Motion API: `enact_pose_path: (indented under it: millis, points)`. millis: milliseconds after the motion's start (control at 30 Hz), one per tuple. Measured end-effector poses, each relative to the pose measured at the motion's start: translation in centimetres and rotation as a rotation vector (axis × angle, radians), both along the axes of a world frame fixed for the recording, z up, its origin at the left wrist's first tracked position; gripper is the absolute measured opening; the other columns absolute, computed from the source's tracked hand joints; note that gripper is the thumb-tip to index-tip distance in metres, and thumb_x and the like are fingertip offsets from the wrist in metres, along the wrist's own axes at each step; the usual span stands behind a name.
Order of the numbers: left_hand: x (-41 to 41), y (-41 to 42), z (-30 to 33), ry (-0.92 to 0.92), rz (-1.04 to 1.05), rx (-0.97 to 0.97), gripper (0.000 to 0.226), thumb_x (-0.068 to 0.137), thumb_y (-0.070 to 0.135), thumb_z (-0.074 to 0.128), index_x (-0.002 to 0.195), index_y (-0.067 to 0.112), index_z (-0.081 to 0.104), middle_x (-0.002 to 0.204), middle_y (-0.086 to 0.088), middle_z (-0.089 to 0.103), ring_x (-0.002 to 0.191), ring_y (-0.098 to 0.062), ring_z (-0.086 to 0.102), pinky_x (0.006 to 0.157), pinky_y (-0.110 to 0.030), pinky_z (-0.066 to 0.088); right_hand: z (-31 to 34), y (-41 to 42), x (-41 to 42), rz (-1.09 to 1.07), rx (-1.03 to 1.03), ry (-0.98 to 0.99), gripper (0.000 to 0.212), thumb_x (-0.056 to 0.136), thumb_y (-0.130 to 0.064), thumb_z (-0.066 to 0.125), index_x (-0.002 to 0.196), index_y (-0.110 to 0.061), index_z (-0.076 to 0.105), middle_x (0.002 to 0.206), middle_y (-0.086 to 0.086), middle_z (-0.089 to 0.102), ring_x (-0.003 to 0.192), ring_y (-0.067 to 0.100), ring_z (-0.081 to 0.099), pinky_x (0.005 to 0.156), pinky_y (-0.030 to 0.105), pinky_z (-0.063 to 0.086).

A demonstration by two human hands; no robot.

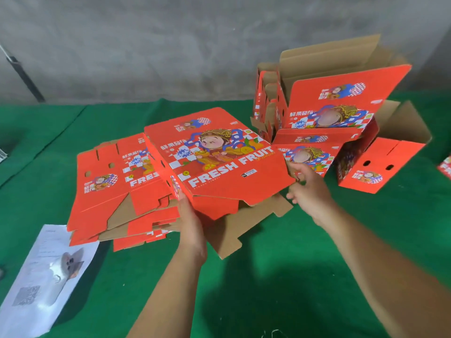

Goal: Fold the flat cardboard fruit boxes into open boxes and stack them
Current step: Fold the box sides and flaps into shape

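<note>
A flat red fruit box [214, 157] is held above the pile of flat boxes [117, 191], long axis running 8 to 2 o'clock. The left hand [192, 225] grips its near-left edge; the right hand [310, 189] pinches its right corner. Folded boxes [341, 111] are stacked at 2 o'clock on the green tabletop [268, 276], before a grey wall [170, 45].

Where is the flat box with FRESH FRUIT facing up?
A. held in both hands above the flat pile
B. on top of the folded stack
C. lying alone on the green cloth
A: the left hand and right hand grip opposite edges of the flat box, raised over the flat pile.
</note>
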State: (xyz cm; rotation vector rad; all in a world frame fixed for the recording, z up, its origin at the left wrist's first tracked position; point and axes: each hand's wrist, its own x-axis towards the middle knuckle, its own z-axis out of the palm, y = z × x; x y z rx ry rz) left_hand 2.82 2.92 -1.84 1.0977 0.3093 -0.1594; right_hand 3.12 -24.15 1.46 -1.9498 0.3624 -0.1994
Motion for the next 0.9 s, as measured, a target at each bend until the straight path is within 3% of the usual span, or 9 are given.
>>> enact_pose_path:
  millis: [100, 200, 300, 367, 433, 533, 667, 767, 900]
  points:
    - [-1.4, -2.2, -0.2, -0.100, -0.112, 0.061, 0.089, 0.082, 0.093, 0.030, 0.146, 0.036, 0.053, 0.142, 0.007, 0.063, 0.134, -0.011, 0.056, 0.120, -0.045, 0.032, 0.3, -2.5, -1.8, -0.031, -0.151, -0.038, 0.049, 0.101, -0.008, 0.047, 0.138, -0.039, 0.056, 0.128, -0.012, 0.055, 0.075, 0.008, 0.070, 0.049, 0.010, 0.045]
    - [-2.0, -3.6, -0.1, -0.112, -0.137, 0.027, 0.081, 0.089, 0.086, 0.034, 0.143, 0.030, 0.057, 0.139, 0.000, 0.066, 0.130, -0.014, 0.060, 0.109, -0.040, 0.041, 0.2, -5.4, -3.7, -0.077, -0.268, -0.023, 0.047, 0.106, -0.012, 0.042, 0.146, -0.035, 0.050, 0.134, -0.013, 0.045, 0.079, 0.010, 0.070, 0.053, 0.011, 0.044]
    - [-2.2, -4.4, 0.0, 0.006, -0.003, 0.246, 0.055, 0.080, 0.067, 0.047, 0.104, 0.023, 0.069, 0.107, 0.006, 0.074, 0.106, -0.017, 0.064, 0.089, -0.035, 0.043, 0.3, -7.6, -5.2, -0.108, -0.372, -0.012, 0.045, 0.105, -0.008, 0.042, 0.145, -0.027, 0.050, 0.140, -0.004, 0.050, 0.099, 0.019, 0.068, 0.080, 0.030, 0.052]
    - [-3.2, -5.7, -0.2, -0.001, 0.030, 0.410, 0.037, 0.076, 0.051, 0.051, 0.092, 0.022, 0.067, 0.092, 0.010, 0.072, 0.098, -0.024, 0.061, 0.084, -0.038, 0.045, 0.3, -8.7, -6.1, -0.112, -0.422, -0.004, 0.041, 0.102, -0.010, 0.046, 0.140, -0.025, 0.052, 0.127, -0.003, 0.058, 0.093, 0.015, 0.064, 0.073, 0.033, 0.049]
    - [-4.2, -7.7, -0.5, -0.124, -0.123, 0.381, 0.034, 0.084, 0.037, 0.048, 0.110, 0.030, 0.069, 0.106, 0.013, 0.075, 0.107, -0.022, 0.064, 0.094, -0.040, 0.052, 0.0, -9.4, -6.7, -0.064, -0.470, -0.002, 0.037, 0.101, -0.013, 0.049, 0.135, -0.026, 0.053, 0.114, -0.004, 0.063, 0.081, 0.013, 0.061, 0.062, 0.030, 0.040]
    - [-4.7, -9.0, -1.4, -0.299, -0.267, 0.437, 0.074, 0.083, 0.026, 0.053, 0.154, 0.041, 0.034, 0.148, 0.002, 0.055, 0.135, -0.015, 0.051, 0.114, -0.049, 0.042, -0.3, -10.2, -7.3, -0.049, -0.542, -0.008, 0.041, 0.098, -0.010, 0.048, 0.138, -0.020, 0.054, 0.118, 0.002, 0.064, 0.088, 0.024, 0.062, 0.068, 0.033, 0.040]
    - [-5.8, -10.2, -2.5, -0.396, -0.314, 0.806, 0.136, 0.069, 0.048, 0.085, 0.157, 0.045, -0.018, 0.167, 0.006, 0.001, 0.156, -0.008, -0.001, 0.126, -0.040, 0.012, -0.5, -11.9, -8.3, -0.049, -0.578, -0.005, 0.041, 0.097, -0.011, 0.051, 0.137, -0.015, 0.056, 0.105, 0.001, 0.062, 0.084, 0.026, 0.060, 0.066, 0.037, 0.042]
    - [-6.8, -12.0, -2.1, -0.328, -0.118, 0.927, 0.142, 0.063, 0.050, 0.094, 0.160, 0.041, -0.009, 0.159, 0.002, 0.017, 0.142, 0.000, 0.020, 0.111, -0.032, 0.025, -0.4, -12.7, -9.0, -0.016, -0.551, -0.014, 0.038, 0.096, -0.011, 0.054, 0.133, -0.018, 0.060, 0.106, 0.000, 0.063, 0.089, 0.026, 0.062, 0.071, 0.042, 0.050]
    - [-5.4, -10.7, 0.0, -0.214, 0.090, 0.995, 0.112, 0.057, 0.054, 0.090, 0.152, 0.030, 0.033, 0.135, 0.005, 0.049, 0.123, -0.015, 0.052, 0.102, -0.040, 0.045, 0.0, -15.6, -9.2, 0.065, -0.514, -0.069, 0.045, 0.091, -0.004, 0.056, 0.130, -0.022, 0.068, 0.095, -0.007, 0.060, 0.074, 0.015, 0.053, 0.066, 0.033, 0.040]
